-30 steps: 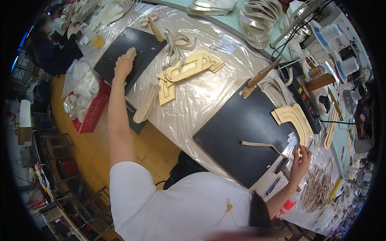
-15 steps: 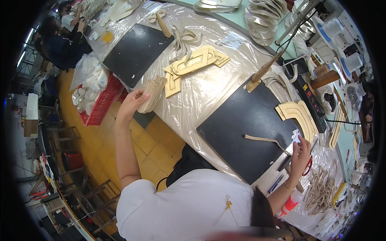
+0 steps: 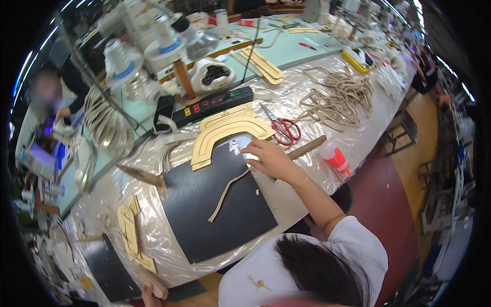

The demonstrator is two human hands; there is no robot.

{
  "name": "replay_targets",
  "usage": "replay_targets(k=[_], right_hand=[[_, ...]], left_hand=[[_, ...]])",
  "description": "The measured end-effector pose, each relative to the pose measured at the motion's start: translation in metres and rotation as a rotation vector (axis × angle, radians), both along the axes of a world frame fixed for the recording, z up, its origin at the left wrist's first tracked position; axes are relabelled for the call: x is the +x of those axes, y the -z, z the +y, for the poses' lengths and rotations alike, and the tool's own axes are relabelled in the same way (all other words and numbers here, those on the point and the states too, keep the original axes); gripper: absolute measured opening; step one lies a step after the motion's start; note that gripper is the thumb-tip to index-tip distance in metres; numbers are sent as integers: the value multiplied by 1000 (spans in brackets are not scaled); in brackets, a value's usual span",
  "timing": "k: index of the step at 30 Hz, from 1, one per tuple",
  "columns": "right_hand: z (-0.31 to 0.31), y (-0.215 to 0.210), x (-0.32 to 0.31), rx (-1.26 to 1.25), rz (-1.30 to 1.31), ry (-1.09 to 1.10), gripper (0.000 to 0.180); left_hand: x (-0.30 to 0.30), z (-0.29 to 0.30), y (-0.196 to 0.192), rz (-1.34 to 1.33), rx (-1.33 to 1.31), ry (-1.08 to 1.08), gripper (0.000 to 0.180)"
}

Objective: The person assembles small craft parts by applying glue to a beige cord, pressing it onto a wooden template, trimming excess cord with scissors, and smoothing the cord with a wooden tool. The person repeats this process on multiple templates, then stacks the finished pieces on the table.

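My right hand (image 3: 273, 161) reaches over the far right corner of a black mat (image 3: 204, 189). Its thumb and index finger are apart, with the fingertips beside small white pieces (image 3: 233, 147). A thin beige strip (image 3: 223, 198) lies across the mat, one end close to my thumb. Beyond the hand rests a wooden handle (image 3: 309, 147). At the lower left edge my left hand (image 3: 149, 297) grips a bundle of beige strips (image 3: 157, 285); most of that hand is cut off. A curved pale-yellow template (image 3: 212, 140) overlaps the mat's far edge.
Red-handled scissors (image 3: 286, 131), a bottle with a red cap (image 3: 335, 157) and a tangle of beige cords (image 3: 340, 97) lie to the right. A power strip (image 3: 212, 106) stands behind the templates. A wooden peg (image 3: 140, 175) leans at the mat's left. Another person (image 3: 48, 97) is at far left.
The view has swung to the right, so my left hand now sits at the lower left edge, still with the strip bundle. My right hand stays by the white pieces.
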State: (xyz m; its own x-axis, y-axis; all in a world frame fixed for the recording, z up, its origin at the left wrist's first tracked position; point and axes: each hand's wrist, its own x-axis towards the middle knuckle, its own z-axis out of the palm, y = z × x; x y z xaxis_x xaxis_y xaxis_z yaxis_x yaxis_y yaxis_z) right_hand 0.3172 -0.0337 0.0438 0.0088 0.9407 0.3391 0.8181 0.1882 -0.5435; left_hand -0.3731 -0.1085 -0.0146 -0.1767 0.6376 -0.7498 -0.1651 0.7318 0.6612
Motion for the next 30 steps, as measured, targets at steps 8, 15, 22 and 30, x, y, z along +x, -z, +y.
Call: replay_targets(k=[8, 15, 22, 30], right_hand=[[-10, -1, 7, 1, 9, 8, 25], [-12, 1, 10, -28, 5, -14, 27], [-11, -7, 13, -8, 22, 25, 25], [-22, -20, 0, -26, 111, 0, 24]], left_hand=[[32, 20, 21, 351, 193, 126, 54], [103, 8, 7, 1191, 348, 118, 77], [207, 29, -90, 1210, 753, 255, 84], [351, 139, -74, 1051, 879, 976, 84]])
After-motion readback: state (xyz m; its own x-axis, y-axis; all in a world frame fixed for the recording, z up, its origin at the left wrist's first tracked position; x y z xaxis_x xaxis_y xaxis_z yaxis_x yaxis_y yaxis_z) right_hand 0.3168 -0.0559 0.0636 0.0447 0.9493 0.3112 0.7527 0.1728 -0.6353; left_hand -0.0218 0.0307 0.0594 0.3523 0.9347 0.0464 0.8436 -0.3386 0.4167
